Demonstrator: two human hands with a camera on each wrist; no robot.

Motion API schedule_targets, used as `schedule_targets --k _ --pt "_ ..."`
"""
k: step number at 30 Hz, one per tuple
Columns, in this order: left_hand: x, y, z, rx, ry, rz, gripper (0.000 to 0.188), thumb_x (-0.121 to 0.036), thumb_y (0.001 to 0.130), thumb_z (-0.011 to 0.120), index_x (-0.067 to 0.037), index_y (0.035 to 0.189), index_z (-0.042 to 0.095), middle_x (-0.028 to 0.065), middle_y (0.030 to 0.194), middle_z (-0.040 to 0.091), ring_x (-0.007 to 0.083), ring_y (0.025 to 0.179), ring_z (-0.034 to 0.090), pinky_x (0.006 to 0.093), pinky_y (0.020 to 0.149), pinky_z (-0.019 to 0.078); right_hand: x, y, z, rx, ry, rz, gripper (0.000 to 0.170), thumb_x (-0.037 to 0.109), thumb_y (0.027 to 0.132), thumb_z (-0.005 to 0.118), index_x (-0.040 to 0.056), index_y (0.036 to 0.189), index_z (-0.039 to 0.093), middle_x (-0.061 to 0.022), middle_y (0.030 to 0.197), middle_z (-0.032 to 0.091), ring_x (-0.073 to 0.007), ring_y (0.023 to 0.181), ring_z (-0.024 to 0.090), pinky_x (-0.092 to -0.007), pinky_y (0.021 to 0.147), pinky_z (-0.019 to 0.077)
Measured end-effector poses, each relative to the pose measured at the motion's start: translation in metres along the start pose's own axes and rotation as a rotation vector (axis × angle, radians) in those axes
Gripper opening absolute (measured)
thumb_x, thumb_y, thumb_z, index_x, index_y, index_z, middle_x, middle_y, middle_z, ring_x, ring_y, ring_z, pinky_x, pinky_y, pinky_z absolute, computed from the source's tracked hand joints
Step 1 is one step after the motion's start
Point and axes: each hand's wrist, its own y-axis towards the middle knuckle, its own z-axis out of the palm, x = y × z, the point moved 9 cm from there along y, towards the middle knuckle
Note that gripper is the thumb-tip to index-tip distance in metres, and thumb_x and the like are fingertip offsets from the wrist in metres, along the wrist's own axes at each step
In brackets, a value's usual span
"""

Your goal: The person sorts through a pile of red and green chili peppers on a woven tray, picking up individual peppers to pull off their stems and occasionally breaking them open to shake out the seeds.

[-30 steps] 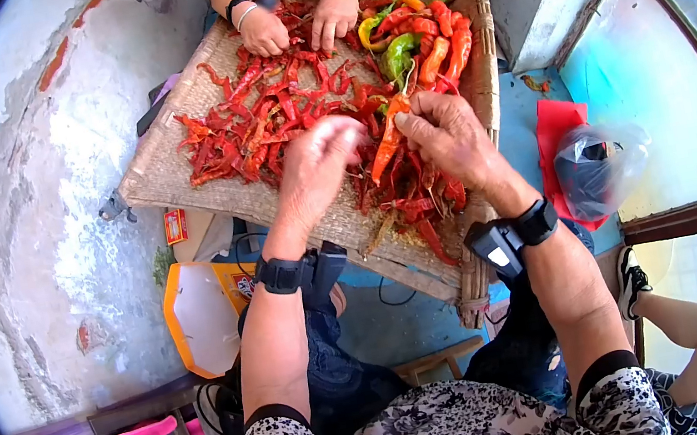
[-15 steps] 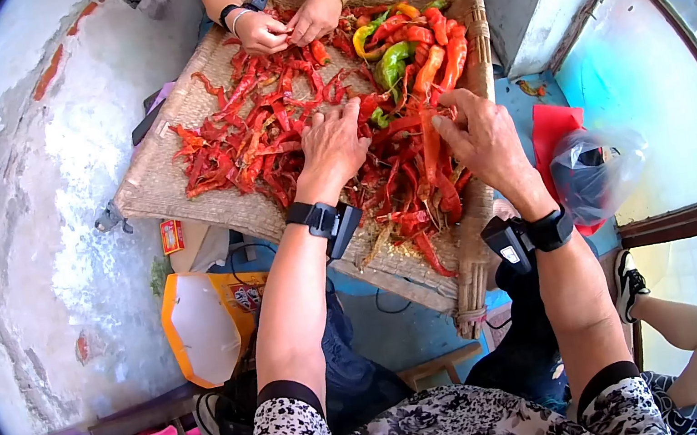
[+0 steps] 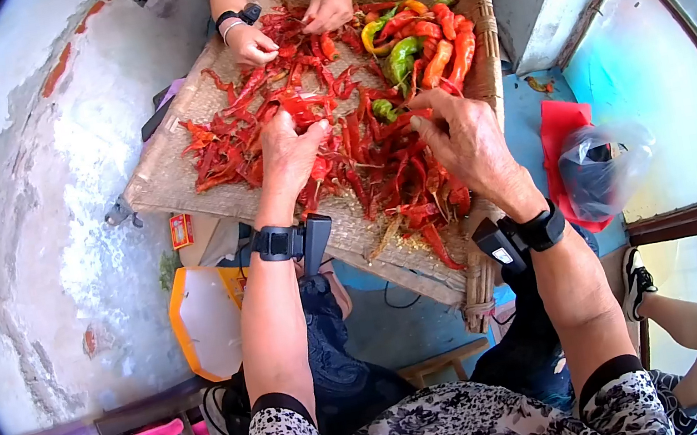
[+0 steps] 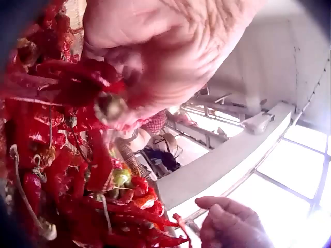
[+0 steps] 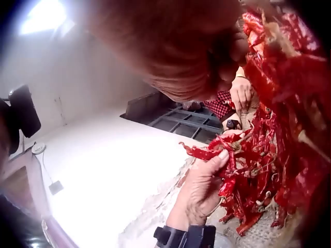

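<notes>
A broad woven tray (image 3: 166,174) carries a spread of wrinkled red chili peppers (image 3: 222,151). My left hand (image 3: 288,158) is over the middle of the pile, holding red chili peppers (image 5: 201,151); the right wrist view shows its thumb pressed on top of them. To the right, my right hand (image 3: 474,141) hovers at the pile's edge with thumb and forefinger apart and nothing visible between them. Plumper orange-red peppers (image 3: 436,63) and a green pepper (image 3: 402,56) lie heaped in the tray's far right corner.
Across the tray, another person's hands (image 3: 329,7) are among the peppers. A red bag (image 3: 561,122) and a clear plastic bag (image 3: 603,166) lie at the right by the window. An orange-edged box (image 3: 200,321) stands at the lower left. A seated person's leg (image 3: 683,318) shows lower right.
The orange-red pepper pinched in my right hand a second ago has been let go. My left hand has shifted left and taken hold of red chili peppers. The other person's hands met, then parted.
</notes>
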Motion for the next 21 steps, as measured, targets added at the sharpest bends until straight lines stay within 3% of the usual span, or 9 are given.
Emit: schedule_targets --k 4,7,11,12,15,16,20,21 --pt "-0.028 -0.021 0.0 0.09 -0.333 -0.084 0.027 -0.003 0.086 0.06 0.0 0.113 0.06 0.0061 0.097 0.067 0.0094 0.086 0.062 0.0266 0.075 0.0517 0.011 -0.001 0.026 0.08 0.147 -0.056 0.022 0.006 0.083 0.064 0.0001 0.104 0.062 -0.0198 0.081 0.064 -0.0363 0.076 0.064 -0.0418 0.067 0.051" --pt "-0.046 -0.031 0.009 0.149 -0.428 -0.024 0.032 0.0 0.088 0.056 0.0 0.12 0.057 0.0054 0.102 0.067 0.0091 0.088 0.062 0.0248 0.079 0.0512 0.018 0.001 0.037 0.082 0.201 -0.021 0.027 0.004 0.082 0.063 -0.0011 0.109 0.059 -0.0198 0.085 0.063 -0.0358 0.078 0.063 -0.041 0.069 0.0507" --pt "-0.048 -0.043 0.023 0.266 -0.287 -0.036 0.035 -0.002 0.09 0.058 -0.003 0.124 0.053 0.0031 0.107 0.063 0.0088 0.097 0.057 0.025 0.088 0.0464 0.015 0.006 0.042 0.01 0.247 0.055 0.032 0.0 0.081 0.062 -0.0001 0.113 0.058 -0.02 0.087 0.062 -0.0359 0.08 0.063 -0.0407 0.072 0.0505" --pt "-0.049 -0.044 0.027 0.275 -0.306 0.018 0.033 -0.002 0.09 0.057 -0.003 0.123 0.055 0.0038 0.108 0.063 0.0093 0.098 0.057 0.0255 0.088 0.0462 0.023 0.006 0.039 -0.029 0.17 -0.032 0.027 0.002 0.082 0.062 0.001 0.109 0.06 -0.0195 0.086 0.064 -0.0358 0.08 0.064 -0.0408 0.069 0.051" --pt "-0.052 -0.044 0.027 0.248 -0.157 0.156 0.031 -0.001 0.09 0.057 -0.002 0.121 0.056 0.005 0.108 0.063 0.0098 0.098 0.058 0.0256 0.089 0.0461 0.019 0.006 0.041 -0.01 0.154 0.018 0.018 0.005 0.082 0.063 0.0014 0.1 0.064 -0.0193 0.082 0.065 -0.0365 0.077 0.065 -0.0418 0.066 0.0512" --pt "-0.053 -0.043 0.024 0.195 -0.106 0.166 0.029 -0.001 0.09 0.056 0.0 0.119 0.057 0.0063 0.106 0.063 0.0109 0.095 0.059 0.027 0.087 0.0477 0.016 0.007 0.039 -0.04 0.117 0.034 0.013 0.01 0.082 0.065 0.0005 0.091 0.065 -0.0201 0.076 0.064 -0.0371 0.072 0.065 -0.0427 0.064 0.0509" --pt "-0.03 -0.037 0.021 0.158 -0.306 -0.023 0.027 0.001 0.089 0.054 0.0 0.115 0.059 0.0079 0.093 0.066 0.013 0.079 0.063 0.0275 0.076 0.0525 0.002 0.01 0.029 0.003 0.11 0.106 0.019 0.016 0.085 0.066 -0.0024 0.084 0.064 -0.0229 0.068 0.061 -0.039 0.067 0.063 -0.0433 0.059 0.0485" --pt "-0.031 -0.035 0.017 0.138 -0.264 0.026 0.026 0.001 0.09 0.052 0.0 0.114 0.06 0.0086 0.095 0.066 0.0133 0.08 0.063 0.0265 0.076 0.0521 -0.002 0.01 0.025 -0.019 0.153 0.093 0.022 0.018 0.087 0.065 -0.0033 0.081 0.062 -0.0192 0.06 0.056 -0.0315 0.057 0.058 -0.0404 0.054 0.0444"
